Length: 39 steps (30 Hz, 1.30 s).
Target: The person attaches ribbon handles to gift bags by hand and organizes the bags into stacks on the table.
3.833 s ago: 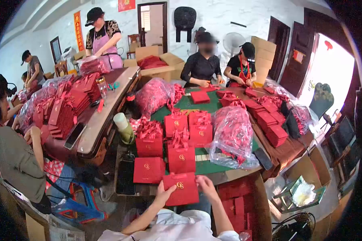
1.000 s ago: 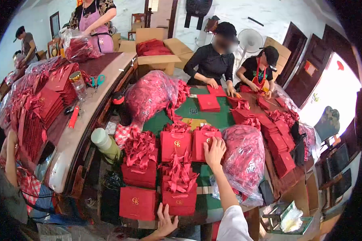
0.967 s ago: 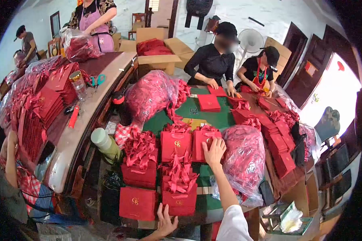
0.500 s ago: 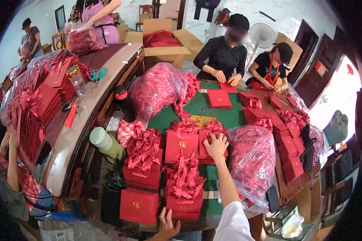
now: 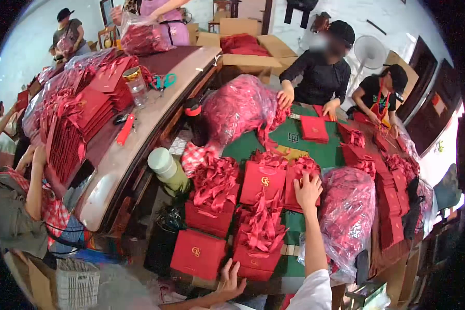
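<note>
Red bags, gold-marked, stood in close stacks along the near edge of a green table top (image 5: 296,223). Right hand (image 5: 308,190) reached to the far right stack (image 5: 291,196), fingers parted and curved down over its ribbons and front; whether it gripped or only rested, I could not tell. Left hand (image 5: 231,279) lay low at the near edge, fingers loosely spread, tips against the lower left corner of the near stack (image 5: 256,263); no hold seen.

Judgement on handling: contact at the base seemed the better way to steady a stack, with the far hand pressing evenly so the bags stayed square. Ribbon handles (image 5: 263,227) spilled over the near stack's top and looked easily crushed or snagged; a light touch suited them. Clear plastic sack (image 5: 349,212) sat just beside the right hand's stack, so sideways pushing risked catching it. Flat-lying bags (image 5: 197,254), left of the left hand, deserved elbow room.
</note>
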### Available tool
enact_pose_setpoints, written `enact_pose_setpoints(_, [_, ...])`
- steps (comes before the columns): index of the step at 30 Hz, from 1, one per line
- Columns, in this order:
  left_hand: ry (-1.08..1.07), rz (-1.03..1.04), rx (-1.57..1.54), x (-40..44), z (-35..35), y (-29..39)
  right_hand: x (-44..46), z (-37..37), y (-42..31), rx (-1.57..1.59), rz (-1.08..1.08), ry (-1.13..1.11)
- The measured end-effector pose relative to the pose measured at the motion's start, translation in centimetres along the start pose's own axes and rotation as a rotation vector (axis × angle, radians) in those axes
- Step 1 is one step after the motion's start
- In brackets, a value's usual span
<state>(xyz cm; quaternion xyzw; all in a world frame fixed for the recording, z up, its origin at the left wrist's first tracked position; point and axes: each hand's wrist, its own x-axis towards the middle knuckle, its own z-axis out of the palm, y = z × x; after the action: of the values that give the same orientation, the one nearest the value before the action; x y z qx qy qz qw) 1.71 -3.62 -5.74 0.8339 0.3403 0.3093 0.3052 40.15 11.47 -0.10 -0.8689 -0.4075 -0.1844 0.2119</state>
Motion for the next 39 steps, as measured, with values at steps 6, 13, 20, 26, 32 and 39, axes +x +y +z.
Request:
enact_pose_setpoints(6, [0.047, -0.013, -0.020, 0.5, -0.4, 0.9, -0.4, 0.2, 0.3, -0.023, -0.078, 0.025])
enact_pose_setpoints(13, [-0.015, 0.002, -0.033, 0.1, 0.0, 0.0, -0.5, -3.5, 0.0, 0.179, -0.064, 0.134])
enact_pose_setpoints(20, [-0.001, 0.045, -0.083, 0.1, 0.0, -0.2, -6.7, -10.0, -0.3, 0.532, -0.094, 0.101])
enact_pose_setpoints(26, [-0.003, 0.006, -0.300, 0.2, -0.4, -0.1, -20.9, -11.5, 0.0, 0.784, 0.190, -0.188])
enact_pose_setpoints(32, [0.037, 0.016, -0.227, 1.0, -1.0, 0.5, -27.7, -14.4, -3.3, 0.713, 0.188, -0.266])
enact_pose_setpoints(39, [0.087, 0.027, -0.125, 4.3, -8.0, 2.7, -25.1, -17.6, -8.7, 0.686, 0.149, -0.068])
